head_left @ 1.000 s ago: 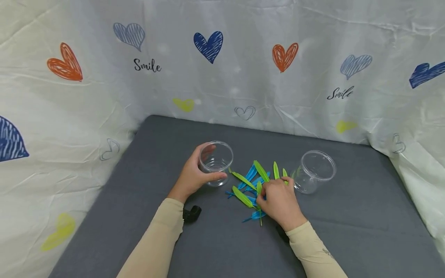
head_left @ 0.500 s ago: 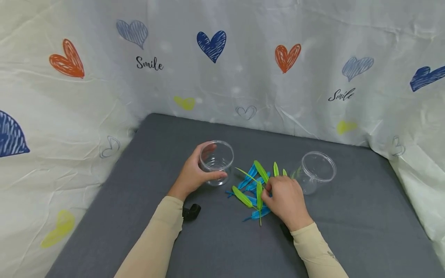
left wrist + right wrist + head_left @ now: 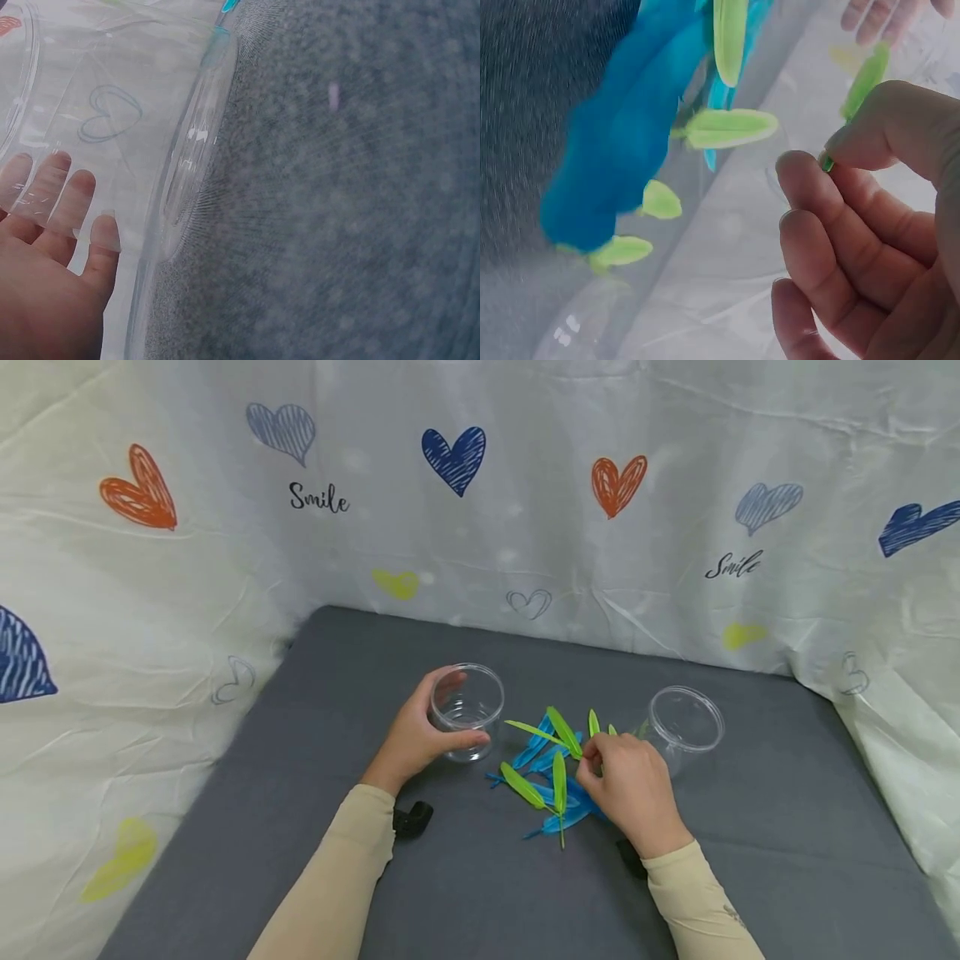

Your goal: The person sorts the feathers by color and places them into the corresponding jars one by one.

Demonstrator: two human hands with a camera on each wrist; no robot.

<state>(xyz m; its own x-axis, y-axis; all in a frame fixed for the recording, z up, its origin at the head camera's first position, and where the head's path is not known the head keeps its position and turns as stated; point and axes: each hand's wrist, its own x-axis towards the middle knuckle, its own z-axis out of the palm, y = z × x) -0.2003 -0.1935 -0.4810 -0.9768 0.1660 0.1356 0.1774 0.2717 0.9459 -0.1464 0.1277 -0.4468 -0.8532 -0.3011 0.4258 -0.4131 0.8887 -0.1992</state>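
Note:
My left hand (image 3: 412, 739) holds a clear plastic cup (image 3: 474, 720), fingers and thumb around its side. The cup stands upright and looks empty; the left wrist view shows the fingertips (image 3: 73, 199) against its clear wall. Between right thumb and fingertips I pinch a green feather (image 3: 866, 81) by its quill end. That right hand (image 3: 632, 789) is over the right side of a pile of green and blue feathers. In the pile, a green feather (image 3: 560, 781) lies on top of blue feathers (image 3: 567, 820). My hand hides part of the pile.
A second clear cup (image 3: 686, 739) stands right of the pile, close behind my right hand. Grey cloth (image 3: 360, 660) covers the table. A white curtain printed with hearts (image 3: 555, 527) hangs along the back and sides.
The right hand has shifted right and drawn the pinched green feather with it, lifting it off the pile. More blue feather now shows beneath. The left hand and its cup have stayed put.

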